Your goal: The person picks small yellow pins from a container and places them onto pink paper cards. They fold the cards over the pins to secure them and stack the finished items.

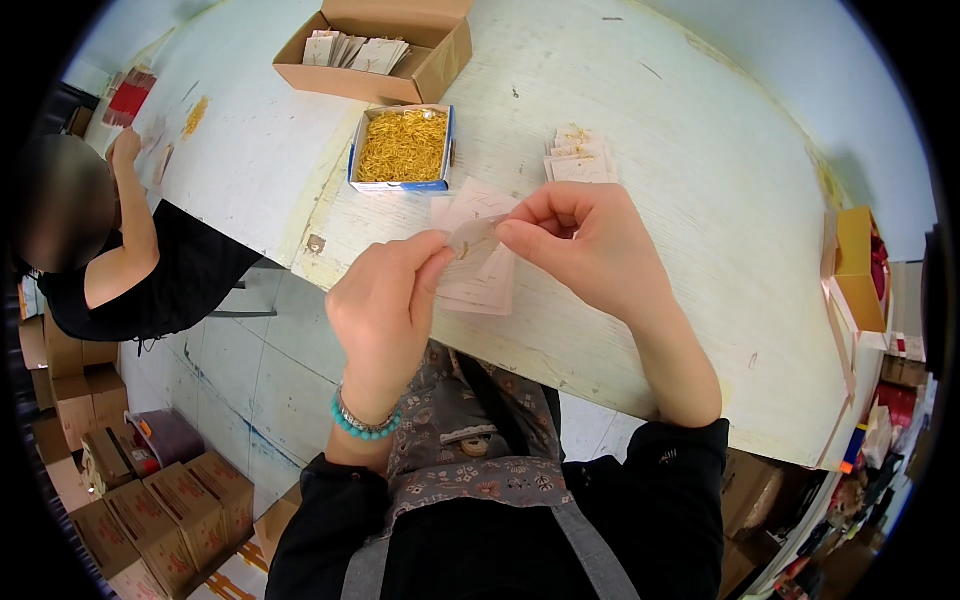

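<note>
My left hand [385, 300] and my right hand [580, 240] meet above the near edge of a white table [700, 200], both pinching one small pale card [472, 237] between thumb and fingers. A small gold piece shows on the card. Under my hands lies a loose pile of pale pink cards [480, 270]. A blue-rimmed box of small gold pins [402, 147] stands just beyond them. A stack of finished cards [580, 160] lies to the right of that box. A turquoise bead bracelet sits on my left wrist.
A brown cardboard box with cards [375, 50] stands at the table's far side. Another person in black [130, 260] works at the left end. A yellow box [860, 270] sits at the right edge. Several cardboard cartons [150, 500] stand on the floor at lower left.
</note>
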A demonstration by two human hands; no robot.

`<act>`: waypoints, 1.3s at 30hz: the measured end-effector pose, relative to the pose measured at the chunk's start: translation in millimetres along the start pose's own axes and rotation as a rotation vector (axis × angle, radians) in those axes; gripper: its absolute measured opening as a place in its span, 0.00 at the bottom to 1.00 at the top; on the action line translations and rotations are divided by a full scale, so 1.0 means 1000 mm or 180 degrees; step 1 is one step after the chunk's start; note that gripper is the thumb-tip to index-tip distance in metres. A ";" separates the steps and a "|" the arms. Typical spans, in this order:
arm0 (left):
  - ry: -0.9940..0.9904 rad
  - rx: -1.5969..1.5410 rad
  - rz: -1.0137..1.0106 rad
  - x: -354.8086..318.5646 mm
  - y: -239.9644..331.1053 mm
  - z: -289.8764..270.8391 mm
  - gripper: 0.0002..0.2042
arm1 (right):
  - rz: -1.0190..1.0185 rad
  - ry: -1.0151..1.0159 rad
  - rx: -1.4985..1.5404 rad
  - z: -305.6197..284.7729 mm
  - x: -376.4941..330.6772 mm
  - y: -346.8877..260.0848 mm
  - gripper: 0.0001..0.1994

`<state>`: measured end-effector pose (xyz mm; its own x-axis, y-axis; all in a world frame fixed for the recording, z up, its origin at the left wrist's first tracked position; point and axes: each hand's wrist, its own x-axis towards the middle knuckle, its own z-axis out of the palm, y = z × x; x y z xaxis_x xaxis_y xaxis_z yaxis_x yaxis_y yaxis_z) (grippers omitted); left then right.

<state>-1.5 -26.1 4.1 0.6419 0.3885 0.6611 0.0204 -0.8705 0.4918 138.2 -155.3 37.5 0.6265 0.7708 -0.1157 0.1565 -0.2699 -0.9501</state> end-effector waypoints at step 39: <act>-0.0433 0.0595 -0.0385 -0.004 -0.010 0.015 0.17 | 0.0031 0.1704 -0.1529 -0.058 0.057 0.082 0.09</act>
<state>7.5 -23.0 -12.0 0.7230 0.4600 0.5154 0.2364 -0.8658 0.4410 230.7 -167.3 -30.6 0.8987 0.4116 0.1513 0.3906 -0.5943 -0.7030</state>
